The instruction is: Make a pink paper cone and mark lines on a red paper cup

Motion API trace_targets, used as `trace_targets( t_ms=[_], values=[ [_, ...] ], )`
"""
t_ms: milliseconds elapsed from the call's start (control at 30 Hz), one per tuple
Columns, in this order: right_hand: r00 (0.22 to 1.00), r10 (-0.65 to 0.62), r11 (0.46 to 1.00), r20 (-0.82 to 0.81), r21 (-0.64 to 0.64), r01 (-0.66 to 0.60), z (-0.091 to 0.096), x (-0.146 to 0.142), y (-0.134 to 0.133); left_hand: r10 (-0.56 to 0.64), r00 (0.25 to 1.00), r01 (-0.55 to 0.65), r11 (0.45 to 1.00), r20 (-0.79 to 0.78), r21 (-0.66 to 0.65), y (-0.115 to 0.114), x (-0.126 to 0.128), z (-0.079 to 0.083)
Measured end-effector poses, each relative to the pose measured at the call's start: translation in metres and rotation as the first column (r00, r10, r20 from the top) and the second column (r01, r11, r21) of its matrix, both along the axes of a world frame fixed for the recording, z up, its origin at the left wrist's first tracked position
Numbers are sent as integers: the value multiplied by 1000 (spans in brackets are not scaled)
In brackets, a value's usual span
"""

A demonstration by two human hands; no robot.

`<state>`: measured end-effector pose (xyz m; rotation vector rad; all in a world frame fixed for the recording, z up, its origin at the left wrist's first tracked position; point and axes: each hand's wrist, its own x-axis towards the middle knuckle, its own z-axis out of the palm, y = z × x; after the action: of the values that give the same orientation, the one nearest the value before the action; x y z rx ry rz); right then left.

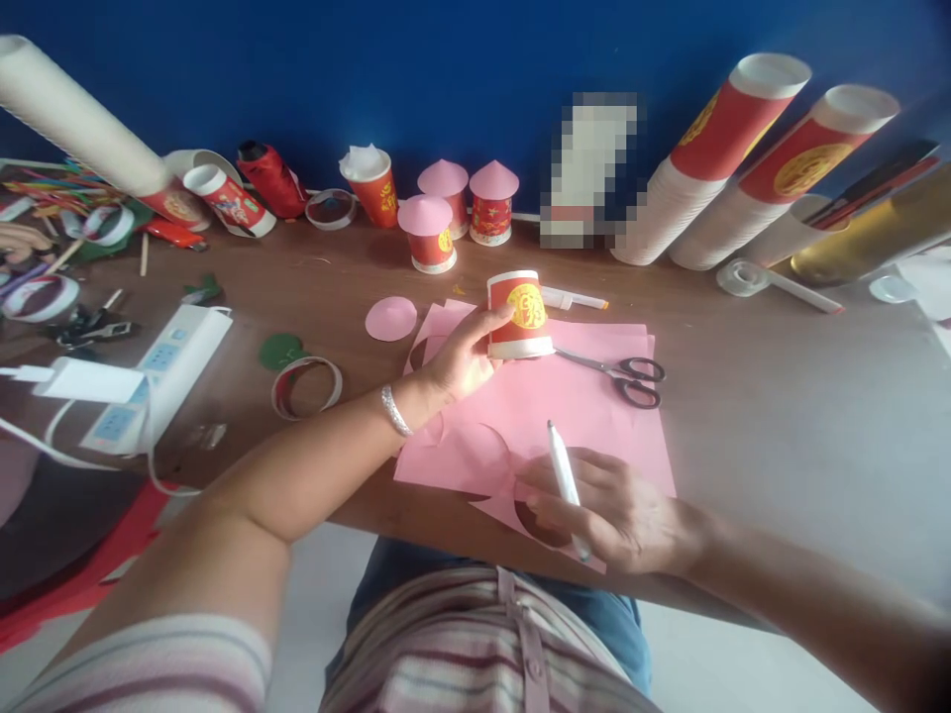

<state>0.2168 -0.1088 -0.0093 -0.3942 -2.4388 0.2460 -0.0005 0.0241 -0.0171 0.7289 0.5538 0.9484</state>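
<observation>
My left hand (470, 358) is closed round a red paper cup (518, 315) with a gold emblem, held over the pink paper (594, 396). A white marker (563, 465) is in my right hand (605, 505), its dark tip pointing up and away from me. That hand is low over the near part of the paper, where round pieces have been cut out. Black-handled scissors (620, 373) lie on the paper to the right, their blades partly behind the cup. A loose pink paper disc (390, 319) rests on the table left of the sheets.
Several cups with pink cone tops (425, 220) stand by the blue wall. Tall cup stacks (713, 168) are at the back right. A roll of tape (306, 387) and a power strip (159, 376) lie to the left. An orange-tipped marker (572, 299) lies behind the cup.
</observation>
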Motion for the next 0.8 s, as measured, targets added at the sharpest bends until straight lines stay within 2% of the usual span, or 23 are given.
trace_targets(
  t_ms=[100, 133, 200, 300, 367, 433, 500, 567, 633, 800],
  values=[
    [998, -11, 999, -61, 31, 13, 9, 6, 13, -3, 1000, 3, 1000, 10, -4, 0, -1, -1],
    [994, -61, 997, -86, 48, 65, 13, 7, 19, -17, 1000, 17, 1000, 10, -9, -1, -1, -1],
    [962, -238, 969, -132, 37, 245, 16, 7, 34, -43, 999, 43, 999, 9, 8, -2, -1, 0],
    [909, -382, 923, -166, -28, 383, 10, 5, 49, -15, 1000, 14, 998, 13, 53, -3, -1, 2],
    [929, -350, 937, -121, -53, 346, 3, 5, 49, 8, 1000, -9, 999, 14, 52, -4, -1, 3],
    [970, -241, 970, -40, -28, 240, -4, 7, 42, 31, 1000, -31, 998, -4, 50, -5, -2, 3],
    [977, -205, 979, 51, 8, 205, -7, 9, 30, 40, 999, -39, 998, -27, 56, -6, -2, 3],
    [973, -199, 979, 120, 65, 193, -8, 11, 20, 38, 999, -35, 998, -40, 61, -7, -3, 3],
    [968, -198, 980, 155, 63, 190, -7, 13, 14, 36, 999, -33, 997, -42, 64, -9, -3, 5],
    [972, -145, 989, 185, 66, 135, -2, 22, 18, 23, 999, -21, 998, -30, 66, -13, -4, 11]
  ],
)
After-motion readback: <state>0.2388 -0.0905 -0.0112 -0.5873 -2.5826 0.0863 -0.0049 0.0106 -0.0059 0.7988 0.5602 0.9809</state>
